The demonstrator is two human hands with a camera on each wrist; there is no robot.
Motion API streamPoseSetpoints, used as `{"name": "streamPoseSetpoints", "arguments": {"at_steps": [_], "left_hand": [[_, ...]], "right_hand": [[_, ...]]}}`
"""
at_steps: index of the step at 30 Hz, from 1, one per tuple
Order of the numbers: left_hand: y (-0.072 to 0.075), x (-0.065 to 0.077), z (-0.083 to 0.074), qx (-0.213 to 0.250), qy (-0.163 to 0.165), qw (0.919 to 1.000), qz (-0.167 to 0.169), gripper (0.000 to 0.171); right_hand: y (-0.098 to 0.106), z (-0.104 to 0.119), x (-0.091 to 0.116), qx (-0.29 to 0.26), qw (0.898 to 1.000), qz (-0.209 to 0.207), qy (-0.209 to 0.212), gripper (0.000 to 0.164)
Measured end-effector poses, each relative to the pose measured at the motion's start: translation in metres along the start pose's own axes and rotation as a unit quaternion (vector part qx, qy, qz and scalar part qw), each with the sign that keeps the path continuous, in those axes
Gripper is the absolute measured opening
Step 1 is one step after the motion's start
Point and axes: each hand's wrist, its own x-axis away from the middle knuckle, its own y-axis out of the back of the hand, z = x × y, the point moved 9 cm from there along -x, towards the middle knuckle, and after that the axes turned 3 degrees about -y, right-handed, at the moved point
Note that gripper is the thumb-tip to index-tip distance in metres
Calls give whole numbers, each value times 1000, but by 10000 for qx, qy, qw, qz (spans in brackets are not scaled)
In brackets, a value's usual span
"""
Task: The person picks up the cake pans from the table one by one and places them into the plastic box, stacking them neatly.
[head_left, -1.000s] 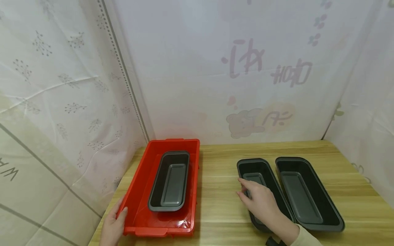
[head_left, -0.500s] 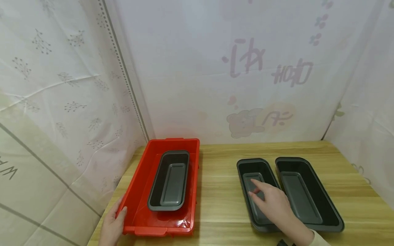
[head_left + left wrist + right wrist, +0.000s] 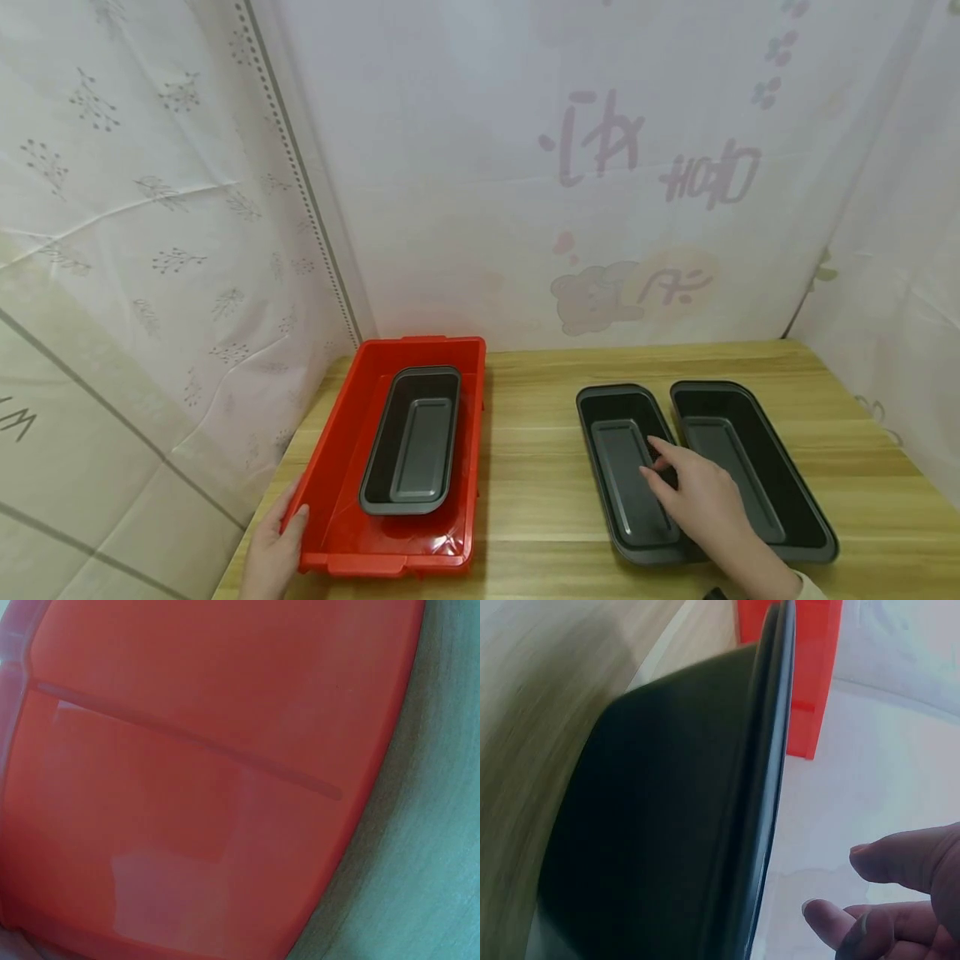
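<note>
My left hand (image 3: 273, 546) grips the near left rim of a red plastic tray (image 3: 341, 500), thumb over the edge. That tray's red wall (image 3: 187, 780) fills most of the left wrist view. Inside it lies a dark grey loaf pan (image 3: 422, 450). Two more such pans, a middle one (image 3: 624, 479) and a right one (image 3: 787, 471), stand side by side on the right. Above where they meet hovers my right hand (image 3: 705, 500), its thumb and fingers apart with nothing between them. The right wrist view shows a dark pan side (image 3: 660, 810) beside that hand (image 3: 904, 892).
Everything stands on a wood-grain table (image 3: 532, 467). A patterned pale cloth (image 3: 465, 167) rises behind the table and on both sides. Bare wood separates the red tray from the middle pan.
My right hand has moved rightward, from over the middle pan to between the two pans. The left hand, tray and pans have stayed in place.
</note>
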Motion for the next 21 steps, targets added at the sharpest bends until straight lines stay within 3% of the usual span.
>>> {"name": "streamPoseSetpoints", "arguments": {"at_steps": [6, 21], "left_hand": [[1, 1, -1, -30, -97, 9999, -14, 54], [1, 1, 0, 313, -257, 9992, 41, 54]], "right_hand": [[9, -12, 1, 117, 9998, -151, -24, 45], [6, -38, 4, 527, 9979, 191, -314, 48]]}}
